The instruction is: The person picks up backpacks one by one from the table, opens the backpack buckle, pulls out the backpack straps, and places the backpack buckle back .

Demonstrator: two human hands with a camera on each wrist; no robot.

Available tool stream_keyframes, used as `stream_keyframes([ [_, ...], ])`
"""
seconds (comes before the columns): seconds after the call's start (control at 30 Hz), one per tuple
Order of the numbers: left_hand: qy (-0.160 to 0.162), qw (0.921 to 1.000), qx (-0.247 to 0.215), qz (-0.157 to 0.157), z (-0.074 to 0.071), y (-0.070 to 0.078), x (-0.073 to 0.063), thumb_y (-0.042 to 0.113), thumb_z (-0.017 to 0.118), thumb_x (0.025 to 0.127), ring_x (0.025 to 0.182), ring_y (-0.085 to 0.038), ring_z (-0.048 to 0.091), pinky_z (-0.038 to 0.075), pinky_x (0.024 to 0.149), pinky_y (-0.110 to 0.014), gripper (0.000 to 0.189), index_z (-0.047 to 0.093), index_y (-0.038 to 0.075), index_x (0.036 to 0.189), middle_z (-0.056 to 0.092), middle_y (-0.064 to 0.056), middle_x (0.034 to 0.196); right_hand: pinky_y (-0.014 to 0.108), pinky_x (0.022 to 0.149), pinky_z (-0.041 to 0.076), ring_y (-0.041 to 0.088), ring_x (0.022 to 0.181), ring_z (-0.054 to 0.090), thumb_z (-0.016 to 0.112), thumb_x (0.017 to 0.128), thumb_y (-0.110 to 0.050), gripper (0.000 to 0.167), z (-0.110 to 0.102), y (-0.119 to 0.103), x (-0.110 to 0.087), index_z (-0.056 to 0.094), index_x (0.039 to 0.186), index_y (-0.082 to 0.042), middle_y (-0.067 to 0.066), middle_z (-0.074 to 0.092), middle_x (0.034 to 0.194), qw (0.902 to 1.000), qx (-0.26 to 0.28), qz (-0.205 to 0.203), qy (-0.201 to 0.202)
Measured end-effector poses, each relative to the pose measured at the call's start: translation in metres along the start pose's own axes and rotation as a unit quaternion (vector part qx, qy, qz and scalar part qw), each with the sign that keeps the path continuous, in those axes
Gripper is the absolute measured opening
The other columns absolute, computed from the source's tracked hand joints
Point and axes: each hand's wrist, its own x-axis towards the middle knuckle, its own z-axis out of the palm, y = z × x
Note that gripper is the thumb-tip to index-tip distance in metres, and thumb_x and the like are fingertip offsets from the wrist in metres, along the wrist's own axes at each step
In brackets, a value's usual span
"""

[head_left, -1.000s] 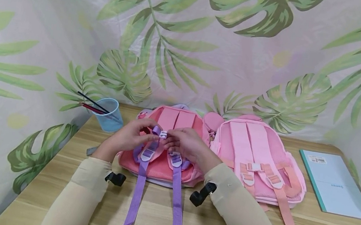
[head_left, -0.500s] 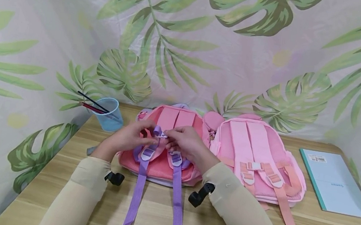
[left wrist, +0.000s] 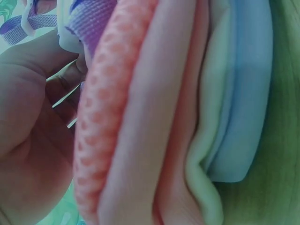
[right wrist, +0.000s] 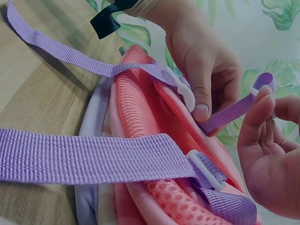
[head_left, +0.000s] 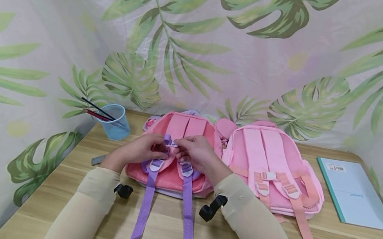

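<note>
A coral-pink backpack (head_left: 170, 181) lies back panel up on the table, two purple webbing straps (head_left: 143, 208) trailing from its white adjusters (head_left: 156, 165). Above it, my right hand (head_left: 197, 151) pinches a small white plastic buckle (head_left: 172, 145) between thumb and fingers. A short purple strap (right wrist: 229, 112) loops through this buckle. My left hand (head_left: 142, 148) holds that strap lower down, thumb against it, as the right wrist view shows. In the left wrist view the bag's mesh padding (left wrist: 105, 112) hides part of the left fingers (left wrist: 65, 79).
To the right lies a lighter pink backpack (head_left: 241, 152) with orange straps (head_left: 308, 231). A pale blue notebook (head_left: 357, 193) is at the far right. At back left stands a blue mesh cup (head_left: 116, 124) with pencils. A grey object (head_left: 97, 160) sits by the left wrist.
The white buckle has turned from face-on to nearly edge-on. My left fingers have shifted slightly lower along the purple strap; the right hand stays at the buckle.
</note>
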Motion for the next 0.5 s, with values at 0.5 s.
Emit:
stream_keyframes([
  [0.5,-0.004,1.0,0.002,0.003,0.0034,-0.0009,-0.0003,0.016,0.082,0.097,0.1,-0.013,0.064,0.056,0.095,-0.035,0.014,0.079,0.016,0.111,0.074,0.003,0.109,0.022,0.057,0.054,0.012,0.062,0.059,0.065,0.107,-0.013,0.021,0.0009,-0.0059,-0.0044,0.074,0.112,0.005,0.003,0.068,0.074,0.9993,0.031,-0.012,0.018],
])
